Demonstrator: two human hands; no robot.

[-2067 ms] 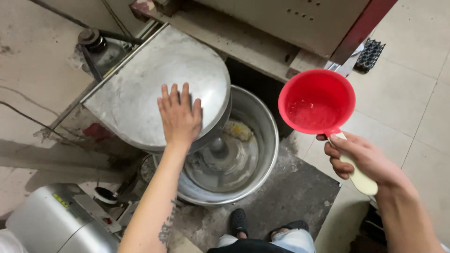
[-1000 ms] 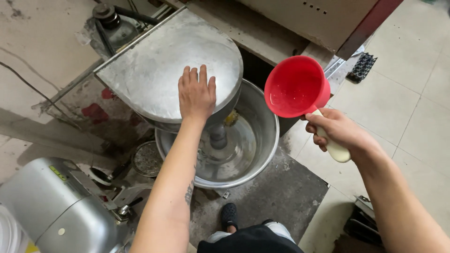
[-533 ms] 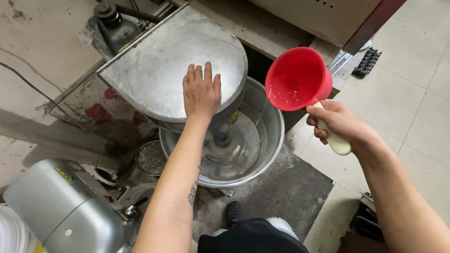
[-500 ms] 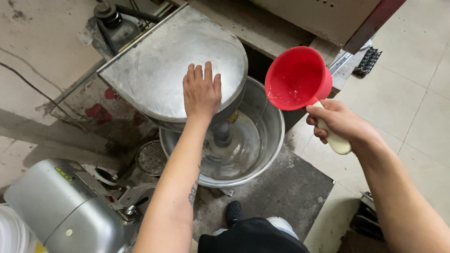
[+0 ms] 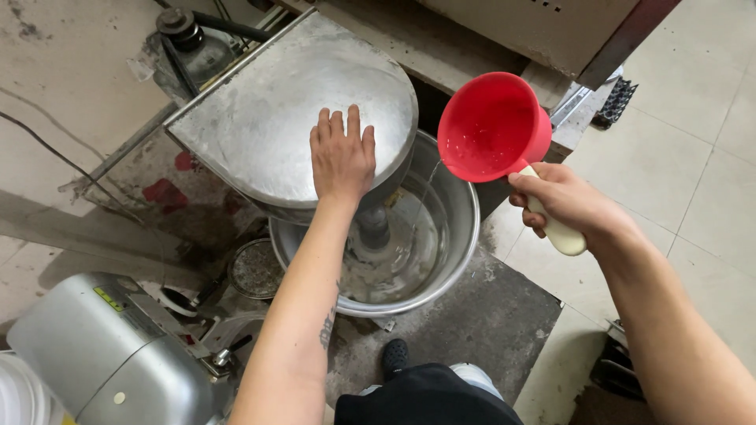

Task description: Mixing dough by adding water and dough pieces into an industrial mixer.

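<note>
The right hand grips the pale handle of a red plastic scoop, tipped near the back rim of the big round steel tub; a thin stream of water seems to run in, so pouring looks under way; next, tip more, gently; the left hand lies flat, holding nothing, on the grey metal cover.

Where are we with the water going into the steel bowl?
Done: some water already pools in the steel bowl around its centre post. In hand: the right hand tilts the red scoop, a thin stream falling from its rim; the left hand lies flat on the metal lid. Left: only drops show inside the scoop, so it looks nearly empty.
</note>
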